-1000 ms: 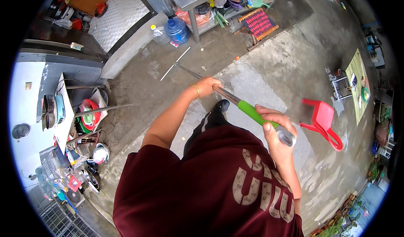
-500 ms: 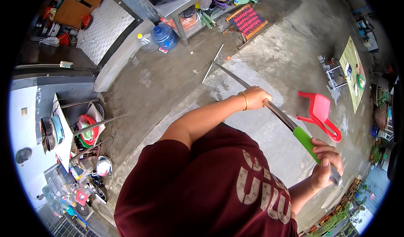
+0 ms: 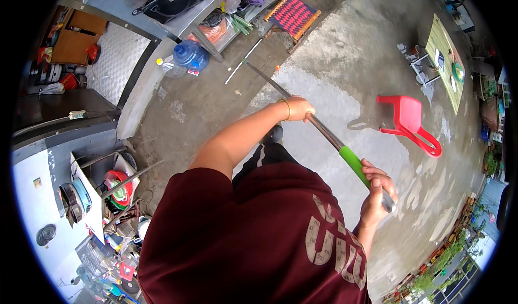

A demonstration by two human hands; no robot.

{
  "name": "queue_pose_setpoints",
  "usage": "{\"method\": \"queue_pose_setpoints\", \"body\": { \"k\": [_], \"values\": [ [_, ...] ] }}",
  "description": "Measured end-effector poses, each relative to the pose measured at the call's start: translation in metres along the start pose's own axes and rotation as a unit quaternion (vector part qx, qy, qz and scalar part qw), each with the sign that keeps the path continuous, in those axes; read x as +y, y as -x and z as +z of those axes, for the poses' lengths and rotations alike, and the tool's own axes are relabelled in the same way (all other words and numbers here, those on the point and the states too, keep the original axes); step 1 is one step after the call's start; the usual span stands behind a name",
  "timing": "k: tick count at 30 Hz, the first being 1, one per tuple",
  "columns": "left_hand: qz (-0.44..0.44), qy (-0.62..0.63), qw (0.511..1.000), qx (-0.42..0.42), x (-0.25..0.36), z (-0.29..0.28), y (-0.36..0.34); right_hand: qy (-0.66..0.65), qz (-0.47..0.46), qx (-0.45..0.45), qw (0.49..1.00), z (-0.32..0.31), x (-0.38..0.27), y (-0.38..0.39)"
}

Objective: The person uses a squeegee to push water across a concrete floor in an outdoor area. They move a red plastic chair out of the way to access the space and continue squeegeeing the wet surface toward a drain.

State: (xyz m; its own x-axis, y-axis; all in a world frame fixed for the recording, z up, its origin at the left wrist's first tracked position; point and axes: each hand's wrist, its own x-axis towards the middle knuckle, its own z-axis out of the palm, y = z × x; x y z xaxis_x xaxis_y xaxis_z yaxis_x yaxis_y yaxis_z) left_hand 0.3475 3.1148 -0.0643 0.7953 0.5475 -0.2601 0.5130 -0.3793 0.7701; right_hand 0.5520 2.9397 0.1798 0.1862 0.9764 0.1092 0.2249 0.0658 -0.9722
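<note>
A floor squeegee with a metal pole and a green grip slants across the view. Its long thin head rests on the wet-looking concrete floor, far from my body. Partway down the pole, my left hand, with a bangle at the wrist, is closed around the bare metal. My right hand wraps the upper end, at the green grip. One dark shoe shows below my left forearm.
A red plastic chair lies tipped over at the right. Near the squeegee head are a blue water jug, a metal bench and a red-and-black woven stool. A low table stands far right; basins sit left.
The squeegee head has moved forward, closer to the bench and woven stool. Both hands have kept their hold on the pole. My view has shifted, and a shoe now shows.
</note>
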Motion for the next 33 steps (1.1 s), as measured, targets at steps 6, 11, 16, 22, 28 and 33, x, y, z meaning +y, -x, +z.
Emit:
{"method": "queue_pose_setpoints", "body": {
  "k": [6, 11, 16, 22, 28, 33],
  "values": [
    [0.049, 0.076, 0.996, -0.017, 0.110, 0.015, -0.043, 0.059, -0.044, 0.058, 0.996, -0.087, -0.045, 0.004],
    [0.073, 0.107, 0.990, 0.056, 0.144, 0.033, -0.039, 0.048, -0.068, 0.030, 0.996, -0.129, -0.058, 0.012],
    [0.033, 0.067, 0.986, 0.152, 0.117, 0.040, 0.024, -0.024, -0.063, -0.066, 0.996, -0.107, -0.055, 0.004],
    [-0.156, 0.047, 0.954, 0.250, 0.049, 0.062, 0.114, -0.058, -0.028, -0.204, 0.977, -0.019, -0.026, -0.013],
    [-0.135, 0.034, 0.960, 0.245, 0.077, 0.096, 0.053, 0.025, -0.068, -0.212, 0.975, -0.079, -0.032, -0.012],
    [-0.074, 0.050, 0.988, 0.124, 0.131, 0.092, -0.046, 0.073, -0.094, -0.083, 0.989, -0.157, -0.032, 0.009]
  ]
}}
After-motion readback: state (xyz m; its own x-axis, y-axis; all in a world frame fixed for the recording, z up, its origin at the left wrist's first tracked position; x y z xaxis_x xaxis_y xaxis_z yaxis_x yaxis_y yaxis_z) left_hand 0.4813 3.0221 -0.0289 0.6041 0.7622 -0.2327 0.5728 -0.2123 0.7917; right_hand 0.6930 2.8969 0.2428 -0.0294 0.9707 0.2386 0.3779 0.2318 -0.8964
